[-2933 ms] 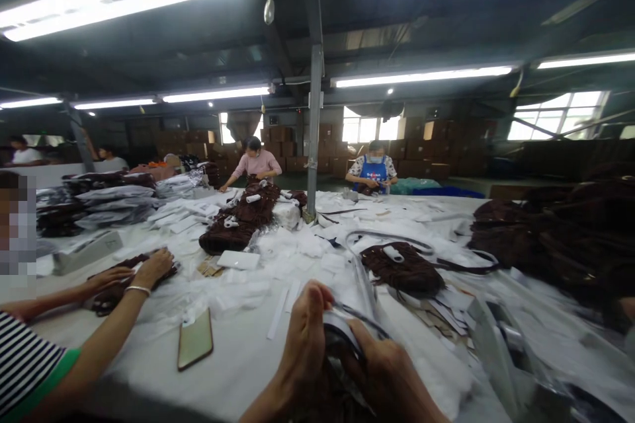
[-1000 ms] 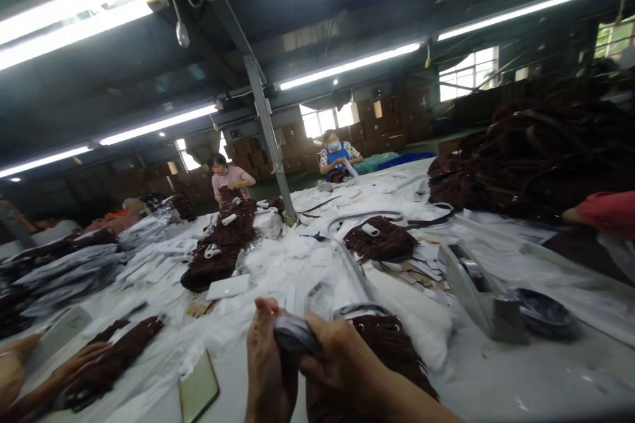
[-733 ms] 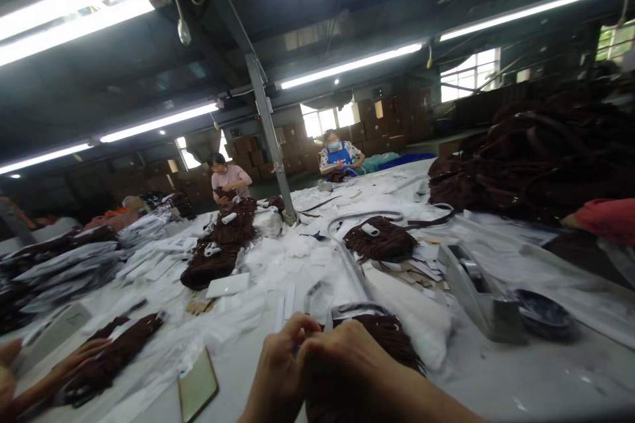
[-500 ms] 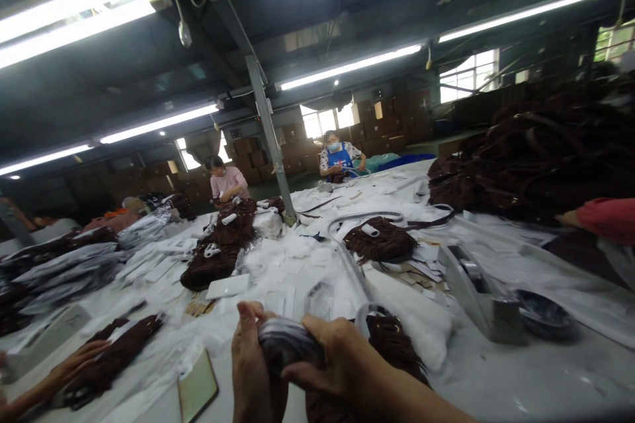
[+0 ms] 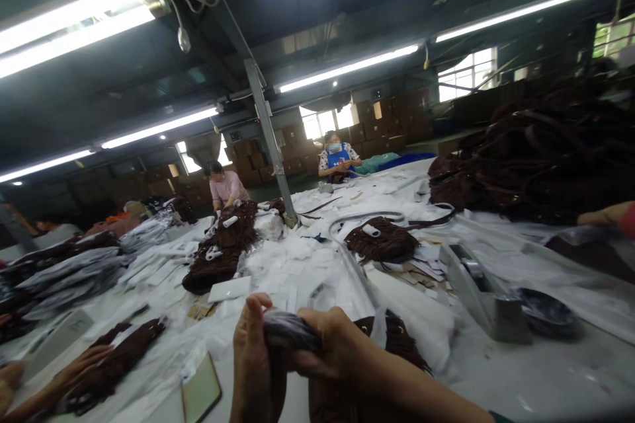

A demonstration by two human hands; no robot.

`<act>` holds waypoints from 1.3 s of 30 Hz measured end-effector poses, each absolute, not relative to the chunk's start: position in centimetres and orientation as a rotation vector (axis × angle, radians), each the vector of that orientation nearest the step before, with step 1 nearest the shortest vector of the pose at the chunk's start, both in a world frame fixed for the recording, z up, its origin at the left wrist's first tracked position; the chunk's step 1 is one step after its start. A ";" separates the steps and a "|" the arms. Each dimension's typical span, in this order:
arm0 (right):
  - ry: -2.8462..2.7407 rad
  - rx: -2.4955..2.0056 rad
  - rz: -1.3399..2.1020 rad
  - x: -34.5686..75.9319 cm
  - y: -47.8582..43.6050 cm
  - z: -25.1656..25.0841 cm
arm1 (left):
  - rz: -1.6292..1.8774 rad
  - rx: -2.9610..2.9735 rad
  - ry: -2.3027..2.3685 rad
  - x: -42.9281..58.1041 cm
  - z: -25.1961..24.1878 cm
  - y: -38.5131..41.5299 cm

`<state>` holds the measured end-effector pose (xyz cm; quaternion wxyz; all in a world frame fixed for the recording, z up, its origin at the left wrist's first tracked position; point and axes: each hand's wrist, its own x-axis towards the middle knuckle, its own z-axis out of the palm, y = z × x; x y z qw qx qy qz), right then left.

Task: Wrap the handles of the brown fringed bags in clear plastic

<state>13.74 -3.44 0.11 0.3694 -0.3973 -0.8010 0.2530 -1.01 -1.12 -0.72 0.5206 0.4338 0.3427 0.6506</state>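
Low in the middle of the head view, a dark bundle in shiny, whitish clear wrapping (image 5: 292, 330) is held between my two hands. My left hand (image 5: 255, 357) closes on its left end, thumb pointing up. From the right, my right hand (image 5: 335, 344) wraps its fingers around the other end; part of the bundle is hidden there. Beneath and beside my right wrist lies a brown fringed bag (image 5: 401, 344) with gold eyelets. A translucent strip (image 5: 380, 327) rises beside that wrist.
A tape dispenser (image 5: 483, 304) and a dark round dish-like thing (image 5: 548, 312) stand right. A brown bag heap (image 5: 540, 158) rises behind. At left, a co-worker's hand (image 5: 84, 367) rests on a brown fringed piece (image 5: 119, 363). A greenish board (image 5: 201, 388) lies nearer; another fringed bag (image 5: 381, 239) lies farther back.
Both hands stay on the bundle, which has turned slightly as my right hand shifted around it. A red-sleeved arm at the right has drawn back toward the edge.
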 end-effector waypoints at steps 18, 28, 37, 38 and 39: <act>-2.145 -1.185 0.481 15.9 -1.8 -0.8 | 1.507 1.307 0.841 -0.9 -2.1 1.0; -2.272 -1.175 0.167 16.1 0.8 -1.0 | 1.104 1.641 0.893 -0.4 0.0 1.5; -2.086 -1.267 0.337 17.7 3.5 -3.1 | 1.510 0.711 0.751 0.5 -2.0 4.9; -2.068 -1.283 0.352 17.7 3.7 -3.7 | 1.518 0.636 0.745 0.5 -2.2 5.2; -2.047 -1.292 0.374 17.6 3.8 -4.3 | 1.523 0.571 0.737 0.5 -2.4 5.6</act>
